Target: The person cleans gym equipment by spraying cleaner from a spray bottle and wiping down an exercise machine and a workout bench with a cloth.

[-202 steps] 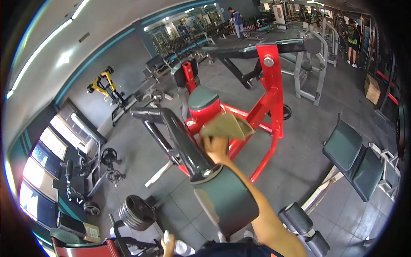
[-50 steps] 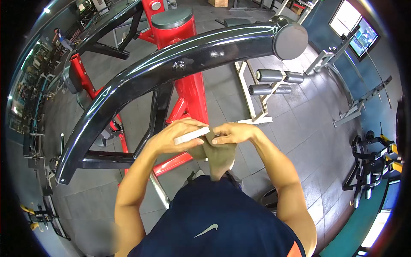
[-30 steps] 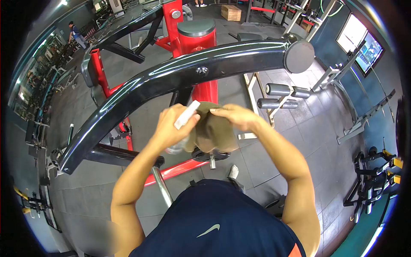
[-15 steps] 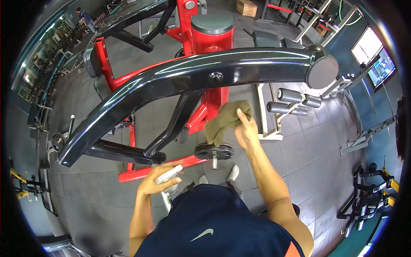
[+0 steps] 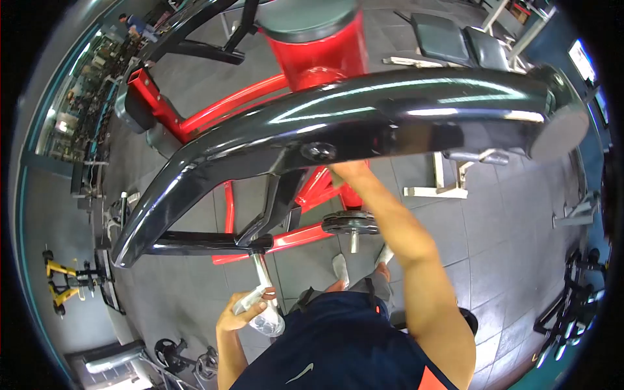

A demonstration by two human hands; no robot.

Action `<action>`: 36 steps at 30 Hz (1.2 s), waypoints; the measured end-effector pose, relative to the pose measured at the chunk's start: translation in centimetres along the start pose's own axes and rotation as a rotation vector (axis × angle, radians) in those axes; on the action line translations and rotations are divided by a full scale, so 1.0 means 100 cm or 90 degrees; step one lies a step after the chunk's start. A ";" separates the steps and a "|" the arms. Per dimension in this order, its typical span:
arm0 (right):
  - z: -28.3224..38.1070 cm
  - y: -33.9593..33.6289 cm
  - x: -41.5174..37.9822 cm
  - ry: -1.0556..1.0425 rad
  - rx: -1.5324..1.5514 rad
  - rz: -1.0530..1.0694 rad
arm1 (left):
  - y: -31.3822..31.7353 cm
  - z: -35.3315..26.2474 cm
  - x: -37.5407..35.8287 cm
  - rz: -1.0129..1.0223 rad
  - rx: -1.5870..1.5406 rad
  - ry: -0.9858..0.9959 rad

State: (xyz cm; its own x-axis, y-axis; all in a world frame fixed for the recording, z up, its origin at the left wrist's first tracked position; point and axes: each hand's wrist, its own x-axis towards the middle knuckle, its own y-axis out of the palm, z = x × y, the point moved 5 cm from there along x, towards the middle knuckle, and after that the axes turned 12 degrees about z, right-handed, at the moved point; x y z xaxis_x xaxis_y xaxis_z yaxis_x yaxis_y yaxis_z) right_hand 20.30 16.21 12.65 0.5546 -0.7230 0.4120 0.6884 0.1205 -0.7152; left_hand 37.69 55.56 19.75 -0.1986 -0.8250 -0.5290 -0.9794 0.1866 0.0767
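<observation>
right hand fingers: can't tell, honestly. The right hand (image 5: 348,170) goes up under the big black machine arm (image 5: 338,123) and the fingers are hidden behind the steel, so whether they're spread or gripping anything is a no-see. Only the wrist end pokes out, just under the arm's lower edge.

right forearm: stretched up and forward from the shoulder, running close past the small weight plate (image 5: 351,222). Looks to me like a reach for the underside or far face of the arm, which would explain why the hand disappears there.

left hand fingers: curled around a clear spray bottle (image 5: 259,311), wrapped round the white head end, bottle body hanging down below the palm. The left hand (image 5: 242,315) sits low, near the hip, away from the machine. My read is it's parked there to keep the bottle out of the way while the other side does the reaching.

cloth: not visible anywhere in this view, so if it's in the right hand it's tucked behind the arm.

pivot bolt: round fitting (image 5: 317,151) on the black arm, just left of where the hand vanishes.

red frame: the red uprights and struts (image 5: 312,62) carry the black arm, with a dark pad on top.

floor: grey tiles (image 5: 494,221), the person's socked feet down by the plate's peg.

further out: benches at top right, yellow gear far left.
</observation>
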 end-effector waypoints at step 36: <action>0.066 0.134 -0.028 0.145 0.738 0.263 | 0.029 0.076 -0.057 -0.149 -0.049 -0.064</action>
State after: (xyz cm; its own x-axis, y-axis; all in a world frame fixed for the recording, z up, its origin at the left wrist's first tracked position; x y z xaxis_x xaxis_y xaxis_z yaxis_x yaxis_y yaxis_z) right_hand 31.08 24.32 5.61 0.8136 -0.5750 0.0862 0.5519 0.8103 0.1970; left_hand 36.23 64.87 16.57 0.0339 -0.7832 -0.6209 -0.9989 -0.0470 0.0047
